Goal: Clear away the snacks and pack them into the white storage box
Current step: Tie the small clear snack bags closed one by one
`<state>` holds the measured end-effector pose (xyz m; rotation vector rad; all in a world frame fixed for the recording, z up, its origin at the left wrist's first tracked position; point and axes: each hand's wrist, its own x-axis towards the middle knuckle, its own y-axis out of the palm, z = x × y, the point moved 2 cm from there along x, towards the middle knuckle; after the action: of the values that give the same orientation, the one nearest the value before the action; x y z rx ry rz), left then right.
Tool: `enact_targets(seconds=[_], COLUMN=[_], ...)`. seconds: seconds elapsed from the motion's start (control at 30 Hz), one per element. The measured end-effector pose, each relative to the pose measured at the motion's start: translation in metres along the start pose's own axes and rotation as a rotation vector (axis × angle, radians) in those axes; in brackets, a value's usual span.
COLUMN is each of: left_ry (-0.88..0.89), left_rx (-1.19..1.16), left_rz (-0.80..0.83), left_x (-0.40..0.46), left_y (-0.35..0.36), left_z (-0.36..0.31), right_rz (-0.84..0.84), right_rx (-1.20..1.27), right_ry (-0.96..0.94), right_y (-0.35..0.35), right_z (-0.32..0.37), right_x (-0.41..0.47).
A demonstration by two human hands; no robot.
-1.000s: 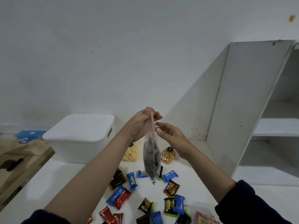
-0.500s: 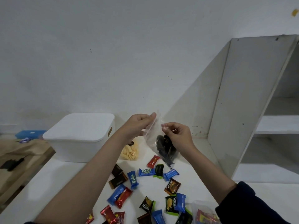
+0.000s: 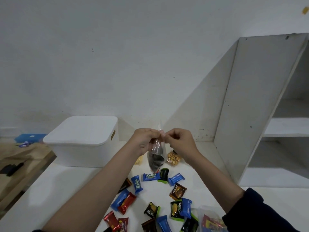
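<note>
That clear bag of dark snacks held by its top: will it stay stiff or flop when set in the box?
Probably floppy: the clear bag hangs limp from both hands' pinch, left hand, right hand. Its dark contents sag to the bottom, so it will likely slump rather than stand.

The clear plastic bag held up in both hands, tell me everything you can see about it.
The clear plastic bag is small, thin and see-through, with dark contents sunk into its lower part; what they are cannot be told. It hangs upright in the air above the scattered snack packets, not touching the table. The left hand and right hand both pinch its crumpled top edge, a bit of which sticks up between them.
</note>
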<state>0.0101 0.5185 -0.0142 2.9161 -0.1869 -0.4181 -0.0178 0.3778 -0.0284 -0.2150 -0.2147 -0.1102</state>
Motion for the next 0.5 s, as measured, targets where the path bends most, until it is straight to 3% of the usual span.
enact_targets(seconds=[0.13, 0.3, 0.5], left_ry=[-0.102, -0.140, -0.194], left_rx=[-0.091, -0.227, -0.334], left_rz=[-0.030, 0.003, 0.050], left_x=[0.003, 0.004, 0.002], left_y=[0.002, 0.007, 0.007], left_z=[0.014, 0.024, 0.028], right_rz=[0.119, 0.014, 0.032], right_rx=[0.063, 0.079, 0.168], right_ry=[0.046, 0.148, 0.229], right_y=[0.003, 0.009, 0.007], right_z=[-0.003, -0.012, -0.014], right_x=[-0.005, -0.008, -0.010])
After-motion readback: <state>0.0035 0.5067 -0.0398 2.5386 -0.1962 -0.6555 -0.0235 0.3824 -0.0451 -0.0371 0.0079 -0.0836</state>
